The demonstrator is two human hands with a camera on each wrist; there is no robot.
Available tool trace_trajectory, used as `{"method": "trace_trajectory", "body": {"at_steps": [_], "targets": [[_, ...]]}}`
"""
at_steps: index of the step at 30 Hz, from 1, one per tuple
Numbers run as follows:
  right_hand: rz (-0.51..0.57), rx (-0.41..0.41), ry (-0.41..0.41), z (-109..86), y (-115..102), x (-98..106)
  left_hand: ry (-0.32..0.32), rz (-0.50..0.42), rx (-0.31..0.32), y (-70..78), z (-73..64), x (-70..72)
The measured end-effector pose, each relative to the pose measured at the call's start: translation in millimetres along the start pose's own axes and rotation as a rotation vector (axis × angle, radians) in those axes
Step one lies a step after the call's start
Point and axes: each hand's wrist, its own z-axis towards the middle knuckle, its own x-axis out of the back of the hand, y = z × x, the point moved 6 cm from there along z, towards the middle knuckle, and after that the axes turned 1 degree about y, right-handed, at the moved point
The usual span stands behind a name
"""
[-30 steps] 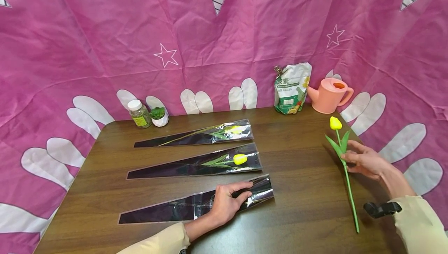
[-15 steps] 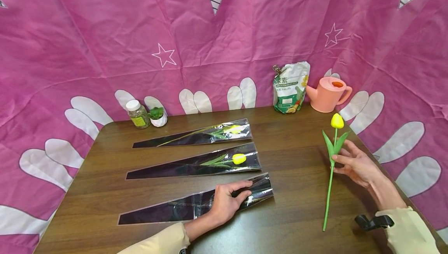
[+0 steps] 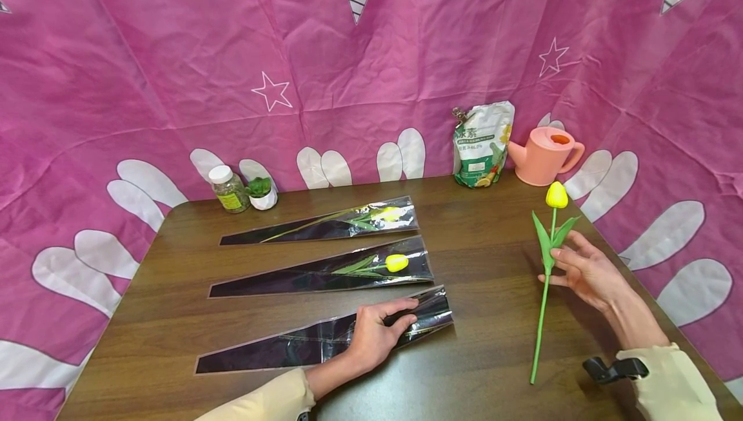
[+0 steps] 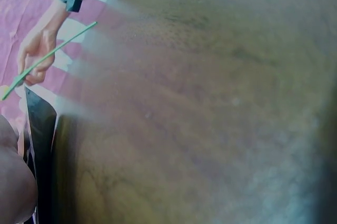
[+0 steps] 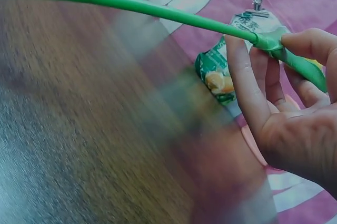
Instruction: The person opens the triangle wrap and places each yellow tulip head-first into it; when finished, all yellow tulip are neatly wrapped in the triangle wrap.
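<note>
My right hand [image 3: 589, 273] pinches an artificial yellow tulip [image 3: 547, 292] where its green leaves meet the stem. The tulip stands nearly upright in the head view, bloom at the top, bare stem hanging down. In the right wrist view the green stem [image 5: 158, 10] runs leftward from the thumb and fingertips. My left hand [image 3: 374, 337] grips the nearest black flower sleeve [image 3: 261, 350] close to its wide right end, thumb and index finger spread across it. The hand covers part of this sleeve; no bloom shows in it.
Two clear-fronted black sleeves, the middle one [image 3: 302, 279] and the far one [image 3: 302, 227], each hold a yellow tulip. At the back stand a lidded jar [image 3: 230, 192], a small potted plant [image 3: 262, 194], a clipped pouch [image 3: 483, 147] and a pink watering can [image 3: 540, 160].
My right hand has moved left with the tulip, whose stem end has swung leftward, and the tulip has risen slightly. My left hand has kept its place on the near sleeve.
</note>
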Motion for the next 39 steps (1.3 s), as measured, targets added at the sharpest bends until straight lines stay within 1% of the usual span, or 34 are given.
{"method": "trace_trajectory", "body": {"at_steps": [5,9,12,14,17,24,28,31,33,39], "targets": [[0.103,-0.005,-0.057,-0.1,1.2,-4.4,0.002,0.004,-0.002,0.1,0.4,0.0],[0.154,-0.021,-0.105,-0.8,2.0,-9.4,0.005,0.008,0.001,0.1,0.3,0.0],[0.174,-0.028,-0.117,-0.3,1.8,-13.1,0.008,0.009,0.002,0.1,0.5,0.2],[0.192,-0.021,-0.105,0.4,1.0,-14.8,0.008,0.007,0.003,0.3,0.7,0.2],[0.237,0.007,-0.056,1.3,-1.5,-15.0,0.007,0.008,-0.001,0.5,0.8,-0.1],[0.329,0.109,0.097,0.5,-8.8,-9.3,0.005,0.004,-0.03,1.2,0.3,-1.4],[0.375,0.132,0.197,-1.5,-9.2,-7.2,0.008,0.003,-0.035,0.9,-0.4,-1.3],[0.381,0.121,0.272,-3.5,-6.0,-7.1,0.008,0.007,-0.029,0.3,-0.7,-1.3],[0.368,0.114,0.303,-4.5,-3.2,-9.1,0.009,0.01,-0.026,0.3,-0.7,-1.2],[0.301,0.114,0.326,-6.4,6.4,-20.0,0.009,0.014,-0.03,1.0,-0.2,-1.4]]}}
